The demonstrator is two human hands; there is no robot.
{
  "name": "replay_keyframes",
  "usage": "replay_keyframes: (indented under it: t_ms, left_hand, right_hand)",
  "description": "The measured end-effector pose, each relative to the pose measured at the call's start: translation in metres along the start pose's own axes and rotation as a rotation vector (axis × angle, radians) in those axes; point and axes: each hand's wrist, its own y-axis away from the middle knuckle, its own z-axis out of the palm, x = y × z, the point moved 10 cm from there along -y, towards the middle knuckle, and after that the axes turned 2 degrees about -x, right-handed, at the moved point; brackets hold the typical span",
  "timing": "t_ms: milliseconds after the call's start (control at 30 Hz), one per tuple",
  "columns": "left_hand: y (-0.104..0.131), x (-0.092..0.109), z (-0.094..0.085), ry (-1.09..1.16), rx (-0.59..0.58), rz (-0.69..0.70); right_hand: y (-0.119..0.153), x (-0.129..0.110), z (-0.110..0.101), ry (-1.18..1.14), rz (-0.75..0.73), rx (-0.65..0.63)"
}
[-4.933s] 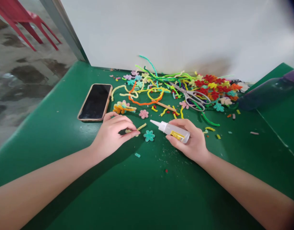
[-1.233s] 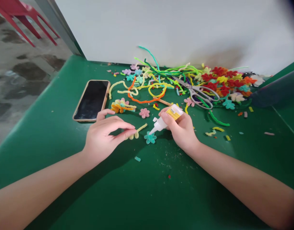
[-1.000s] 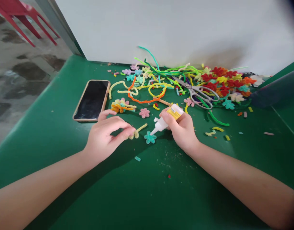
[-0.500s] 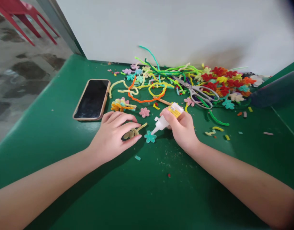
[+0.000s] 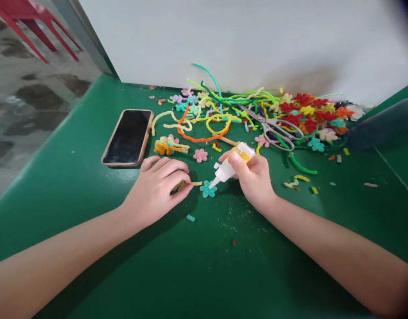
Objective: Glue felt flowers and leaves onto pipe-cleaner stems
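Observation:
My right hand [image 5: 252,175] is closed around a small white glue bottle [image 5: 227,169] with a yellow label, tilted nozzle-down. The nozzle tip meets the middle of a teal pipe-cleaner flower [image 5: 208,189] lying on the green table. Left of it, my left hand [image 5: 160,186] pinches a yellowish pipe-cleaner piece [image 5: 197,183] between thumb and forefinger; its stem end points at the teal flower and the rest is largely hidden by the fingers. A pink flower [image 5: 200,155] lies just beyond, and a stack of orange and yellow flowers [image 5: 167,146] sits behind my left hand.
A phone [image 5: 128,137] lies at the left. Scissors [image 5: 273,128] rest on loose pipe cleaners [image 5: 237,97] along the white wall. Red and orange flowers [image 5: 312,113] are heaped at the back right, near a dark bottle-like object [image 5: 383,124]. Small offcuts [image 5: 301,178] are scattered about.
My left fingers have closed on the yellowish piece, and its stem has swung down from a slant to nearly level, toward the teal flower. The glue bottle has hardly moved.

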Motion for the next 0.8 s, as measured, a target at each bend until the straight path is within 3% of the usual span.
replay_keyframes:
  t_ms: [567,800]
  left_hand:
    - [-0.0024,0.0081,-0.0078,0.084,0.051,0.063]
    - [-0.0036,0.0087,-0.0059,0.130,0.042,0.081]
  right_hand:
    - [-0.0030,0.0047,0.0044,-0.132,0.023,-0.028]
    - [-0.0007,0.0064,-0.0016,-0.155,0.043,0.049]
